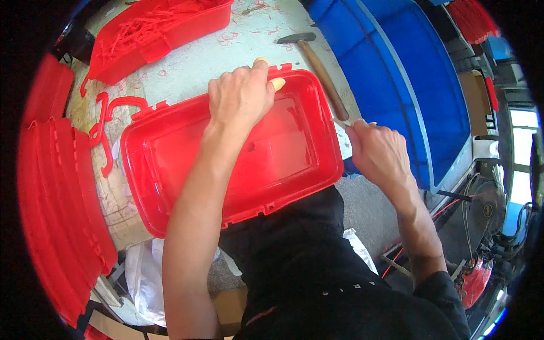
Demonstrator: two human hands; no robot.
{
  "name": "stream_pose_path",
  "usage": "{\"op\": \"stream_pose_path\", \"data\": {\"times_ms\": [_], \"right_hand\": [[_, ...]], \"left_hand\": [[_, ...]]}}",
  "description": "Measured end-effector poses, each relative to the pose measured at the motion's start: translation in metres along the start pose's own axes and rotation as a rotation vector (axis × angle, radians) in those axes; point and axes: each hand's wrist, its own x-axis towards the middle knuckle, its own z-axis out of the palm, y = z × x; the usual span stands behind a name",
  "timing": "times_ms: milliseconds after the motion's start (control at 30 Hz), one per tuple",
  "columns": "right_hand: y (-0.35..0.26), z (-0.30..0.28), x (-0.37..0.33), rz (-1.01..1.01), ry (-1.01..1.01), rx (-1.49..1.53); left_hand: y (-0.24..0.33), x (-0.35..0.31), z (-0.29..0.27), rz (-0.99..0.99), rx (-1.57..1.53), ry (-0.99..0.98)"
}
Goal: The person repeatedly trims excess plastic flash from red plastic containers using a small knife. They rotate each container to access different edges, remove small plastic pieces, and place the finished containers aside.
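A red plastic box [283, 164], open side up, rests tilted at the table's near edge against my lap. My left hand [241, 93] reaches across it and is closed on the far rim; pale yellow covers sit on two of its fingertips. At the box's right wall is my right hand [378, 148], closed in a fist around a knife whose handle is mostly hidden. Its short, light blade [339, 121] points at the box's right rim; whether it touches cannot be made out. A hammer [323, 71] with a wooden handle lies just beyond the box's far right corner.
Red carry handles [106, 122] lie left of the box. Stacked red plastic parts [62, 209] stand at far left. Behind is a red bin [161, 34] of red scraps. A large blue crate [391, 85] stands on the right. Red shavings litter the table [192, 68].
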Motion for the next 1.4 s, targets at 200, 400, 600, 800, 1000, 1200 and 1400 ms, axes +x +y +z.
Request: {"op": "stream_pose_path", "data": {"times_ms": [200, 400, 600, 800, 1000, 1200, 1400], "right_hand": [[0.0, -0.001, -0.036, 0.052, -0.098, 0.015], [0.008, -0.015, -0.077, -0.025, -0.146, 0.189], [0.017, -0.01, -0.037, 0.037, -0.078, 0.323], [0.004, 0.037, -0.001, -0.165, 0.072, 0.216], [0.01, 0.048, 0.027, -0.029, 0.372, 0.631], [0.037, 0.025, 0.037, 0.145, 0.176, 0.783], [0.014, 0.044, 0.014, -0.078, 0.112, 0.629]], "left_hand": [[-0.001, 0.0, -0.004, -0.004, 0.008, 0.028], [-0.001, 0.001, -0.006, -0.022, 0.008, -0.014], [0.0, 0.0, -0.008, -0.002, 0.024, -0.009], [0.0, -0.002, -0.01, 0.009, 0.029, -0.014], [0.0, -0.002, -0.013, 0.001, -0.008, -0.045], [0.002, -0.004, -0.015, 0.008, 0.018, -0.078], [0.006, -0.004, -0.014, 0.002, 0.023, -0.04]]}}
